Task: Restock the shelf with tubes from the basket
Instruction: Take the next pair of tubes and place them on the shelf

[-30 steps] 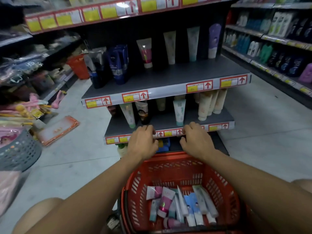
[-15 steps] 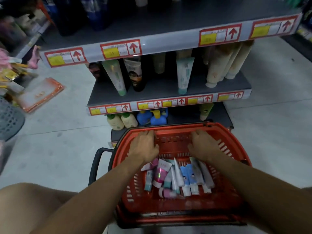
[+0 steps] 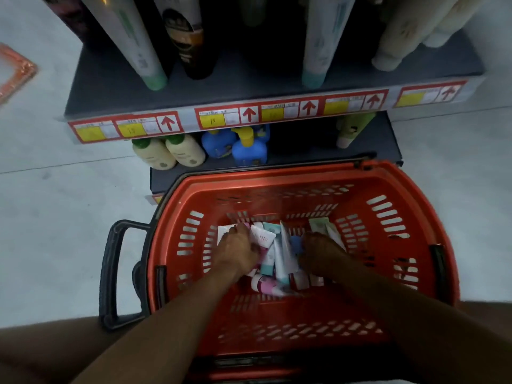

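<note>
A red plastic basket (image 3: 277, 177) sits on the floor in front of the dark grey shelf (image 3: 110, 90). A loose pile of tubes (image 3: 279, 256), white, pink, teal and blue, lies in its bottom. My left hand (image 3: 238, 252) rests on the left of the pile with fingers curled down over pink and white tubes. My right hand (image 3: 318, 252) presses on the right of the pile, covering a blue tube. Whether either hand grips a tube is hidden. Tall tubes stand cap-down on the shelf, among them a white-green tube (image 3: 133, 42) and a black tube (image 3: 191, 37).
Below the shelf's red-and-yellow price strip (image 3: 249, 116) stand cream bottles (image 3: 169, 155), blue pump bottles (image 3: 245, 148) and a green tube (image 3: 352, 131). The basket's black handle (image 3: 110, 273) sticks out left. An orange-edged pack (image 3: 13, 73) lies on the grey floor.
Both hands dropped from the basket's far rim into the pile of tubes. My view tilted down and closer, so the upper shelves left the frame.
</note>
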The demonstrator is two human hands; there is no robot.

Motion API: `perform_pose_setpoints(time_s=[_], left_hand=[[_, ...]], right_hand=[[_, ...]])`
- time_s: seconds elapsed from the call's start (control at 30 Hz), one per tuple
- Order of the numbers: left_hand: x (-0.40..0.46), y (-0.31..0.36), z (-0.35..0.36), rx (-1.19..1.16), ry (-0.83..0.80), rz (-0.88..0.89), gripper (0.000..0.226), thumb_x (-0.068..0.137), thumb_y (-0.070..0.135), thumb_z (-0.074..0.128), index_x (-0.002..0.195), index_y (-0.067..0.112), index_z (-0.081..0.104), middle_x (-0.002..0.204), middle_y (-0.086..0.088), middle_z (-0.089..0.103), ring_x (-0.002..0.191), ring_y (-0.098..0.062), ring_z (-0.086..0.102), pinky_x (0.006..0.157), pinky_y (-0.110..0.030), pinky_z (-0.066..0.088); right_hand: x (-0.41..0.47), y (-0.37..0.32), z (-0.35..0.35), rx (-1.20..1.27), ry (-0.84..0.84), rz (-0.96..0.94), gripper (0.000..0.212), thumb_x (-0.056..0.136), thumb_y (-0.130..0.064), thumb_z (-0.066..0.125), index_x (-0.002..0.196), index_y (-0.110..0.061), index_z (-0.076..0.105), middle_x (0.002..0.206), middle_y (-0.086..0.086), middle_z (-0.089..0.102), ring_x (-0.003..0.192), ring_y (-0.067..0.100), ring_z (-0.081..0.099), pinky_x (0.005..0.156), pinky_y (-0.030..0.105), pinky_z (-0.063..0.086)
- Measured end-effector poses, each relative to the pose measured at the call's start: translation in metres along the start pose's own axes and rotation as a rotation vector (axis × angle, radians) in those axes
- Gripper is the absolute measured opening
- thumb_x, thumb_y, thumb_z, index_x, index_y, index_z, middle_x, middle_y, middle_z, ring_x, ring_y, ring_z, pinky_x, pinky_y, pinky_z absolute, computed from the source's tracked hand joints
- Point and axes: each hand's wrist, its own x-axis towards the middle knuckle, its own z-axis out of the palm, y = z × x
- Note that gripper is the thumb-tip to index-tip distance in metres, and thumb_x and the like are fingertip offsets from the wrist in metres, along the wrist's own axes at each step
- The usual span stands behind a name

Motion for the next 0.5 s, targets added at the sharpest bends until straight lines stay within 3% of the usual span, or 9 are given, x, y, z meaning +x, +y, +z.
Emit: perform_pose_setpoints(time_s=[0.07,0.1,0.17,0.2,0.23,0.3,0.4,0.5], left_hand=[[0.009,-0.009,0.019,0.001,0.005,-0.055,0.061,0.095,0.047,0.057,0.144,0.014,0.041,0.135,-0.015,0.058,0.123,-0.035,0.059,0.103,-0.045,0.046],[0.012,-0.012,0.026,0.004,0.006,-0.085,0.062,0.097,0.047,0.055,0.145,0.011,0.038,0.136,-0.017,0.055,0.123,-0.037,0.058,0.102,-0.046,0.046],[0.017,-0.016,0.039,-0.013,-0.017,-0.126,0.062,0.098,0.044,0.056,0.143,0.006,0.036,0.137,-0.019,0.05,0.124,-0.039,0.057,0.1,-0.047,0.047],[0.019,-0.017,0.044,-0.029,-0.029,-0.131,0.06,0.098,0.042,0.058,0.141,0.005,0.037,0.136,-0.018,0.048,0.124,-0.039,0.056,0.099,-0.046,0.047],[0.02,-0.017,0.048,-0.043,-0.032,-0.124,0.058,0.098,0.04,0.059,0.139,0.005,0.039,0.135,-0.018,0.047,0.123,-0.038,0.056,0.099,-0.045,0.047],[0.021,-0.017,0.055,-0.044,-0.011,-0.101,0.056,0.096,0.037,0.064,0.135,0.004,0.041,0.133,-0.017,0.047,0.118,-0.036,0.057,0.096,-0.043,0.048],[0.021,-0.018,0.063,0.003,0.002,-0.111,0.07,0.086,0.037,0.079,0.135,0.006,0.04,0.131,-0.017,0.046,0.115,-0.034,0.059,0.095,-0.04,0.05],[0.021,-0.019,0.068,0.052,0.006,-0.113,0.083,0.078,0.035,0.088,0.138,0.009,0.037,0.132,-0.015,0.047,0.115,-0.031,0.06,0.094,-0.038,0.052]], right_hand=[[0.004,-0.004,0.017,0.007,-0.003,-0.001,0.032,0.102,-0.023,0.045,0.121,-0.007,0.066,0.113,0.017,0.066,0.103,0.035,0.066,0.075,0.034,0.044],[0.008,-0.007,0.026,0.023,-0.085,-0.025,0.038,0.105,-0.016,0.037,0.114,-0.004,0.071,0.104,0.019,0.07,0.093,0.035,0.07,0.072,0.033,0.049],[0.02,0.001,0.049,-0.051,-0.004,-0.058,0.052,0.106,-0.011,0.025,0.105,0.002,0.075,0.088,0.023,0.073,0.077,0.035,0.073,0.072,0.039,0.06],[0.017,-0.002,0.055,-0.03,-0.015,-0.038,0.05,0.106,-0.019,0.027,0.117,0.007,0.068,0.101,0.027,0.072,0.091,0.038,0.073,0.083,0.043,0.059],[0.009,-0.013,0.053,-0.047,-0.092,0.005,0.052,0.105,-0.028,0.033,0.136,0.007,0.055,0.127,0.03,0.064,0.118,0.041,0.064,0.1,0.047,0.051],[0.025,-0.013,0.066,-0.095,-0.034,-0.071,0.067,0.103,-0.033,0.05,0.158,-0.004,0.025,0.161,0.022,0.031,0.149,0.037,0.03,0.12,0.045,0.027],[0.039,-0.009,0.073,0.053,0.009,0.05,0.094,0.093,-0.048,0.065,0.161,-0.008,0.014,0.166,0.014,0.022,0.155,0.03,0.017,0.121,0.039,0.022],[0.046,-0.011,0.077,0.063,0.009,0.128,0.099,0.086,-0.052,0.073,0.157,-0.006,0.021,0.163,0.014,0.029,0.152,0.027,0.029,0.115,0.038,0.032]])
